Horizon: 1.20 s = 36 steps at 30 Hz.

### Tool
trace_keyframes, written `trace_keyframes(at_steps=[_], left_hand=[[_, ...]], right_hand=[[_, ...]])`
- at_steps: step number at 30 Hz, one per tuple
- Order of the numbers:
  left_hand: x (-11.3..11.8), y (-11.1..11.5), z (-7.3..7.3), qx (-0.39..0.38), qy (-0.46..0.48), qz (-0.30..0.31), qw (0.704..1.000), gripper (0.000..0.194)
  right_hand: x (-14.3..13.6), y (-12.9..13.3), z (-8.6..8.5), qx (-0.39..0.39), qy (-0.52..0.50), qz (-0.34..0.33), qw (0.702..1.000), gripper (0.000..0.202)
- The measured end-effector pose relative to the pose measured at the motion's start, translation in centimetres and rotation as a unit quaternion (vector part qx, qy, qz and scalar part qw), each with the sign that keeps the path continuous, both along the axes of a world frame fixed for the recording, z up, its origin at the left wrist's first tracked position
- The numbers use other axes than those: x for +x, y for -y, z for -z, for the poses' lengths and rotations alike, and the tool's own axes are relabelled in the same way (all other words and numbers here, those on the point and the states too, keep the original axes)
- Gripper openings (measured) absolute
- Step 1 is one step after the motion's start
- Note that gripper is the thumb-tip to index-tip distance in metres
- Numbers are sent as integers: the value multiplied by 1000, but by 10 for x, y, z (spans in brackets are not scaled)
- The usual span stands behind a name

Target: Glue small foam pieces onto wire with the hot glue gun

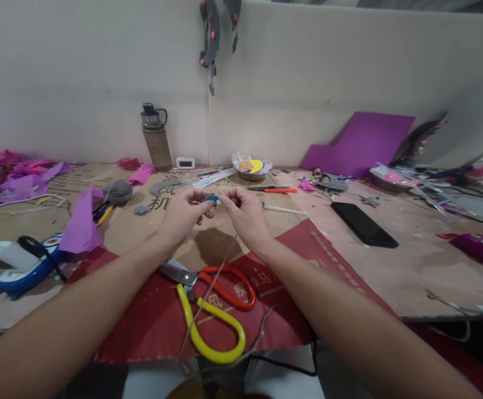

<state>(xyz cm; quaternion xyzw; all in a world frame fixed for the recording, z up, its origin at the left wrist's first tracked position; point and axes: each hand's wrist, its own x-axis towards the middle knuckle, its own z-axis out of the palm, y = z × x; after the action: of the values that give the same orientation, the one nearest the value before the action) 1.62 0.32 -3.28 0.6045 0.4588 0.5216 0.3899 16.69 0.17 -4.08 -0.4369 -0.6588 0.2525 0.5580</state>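
Observation:
My left hand (186,213) pinches a small blue piece (212,198) between thumb and fingers above the cardboard. At its other end my right hand (243,213) is closed, thumb and fingertips together on the piece. What the piece is made of is too small to tell. A thin grey cord (221,271) hangs down from near my right hand, across the scissors. These large scissors (212,354), with one red and one yellow handle, lie below my hands, blades pointing left on a red printed sheet (142,327).
A black phone (364,224) lies to the right. Behind my hands are a craft knife (277,190), a bowl (253,175) and a water bottle (156,138). Grey yarn (119,192), purple paper (82,221) and a blue tape dispenser (29,271) are at left.

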Motion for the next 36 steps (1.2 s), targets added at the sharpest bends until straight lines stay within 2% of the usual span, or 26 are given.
trace_keyframes(at_steps=[9,24,29,36], left_hand=[[1,2,-1,3,10,19,1000,25],[6,6,-4,-36,101,58,992,26],[6,7,-4,-42,84,47,994,26],[4,5,-2,14,37,19,999,18]], right_hand=[[0,4,-3,-9,42,9,999,23],[0,5,-5,-37,39,10,999,24],[0,4,-5,-59,19,1,998,25],[0,3,-4,-70,9,4,997,27]])
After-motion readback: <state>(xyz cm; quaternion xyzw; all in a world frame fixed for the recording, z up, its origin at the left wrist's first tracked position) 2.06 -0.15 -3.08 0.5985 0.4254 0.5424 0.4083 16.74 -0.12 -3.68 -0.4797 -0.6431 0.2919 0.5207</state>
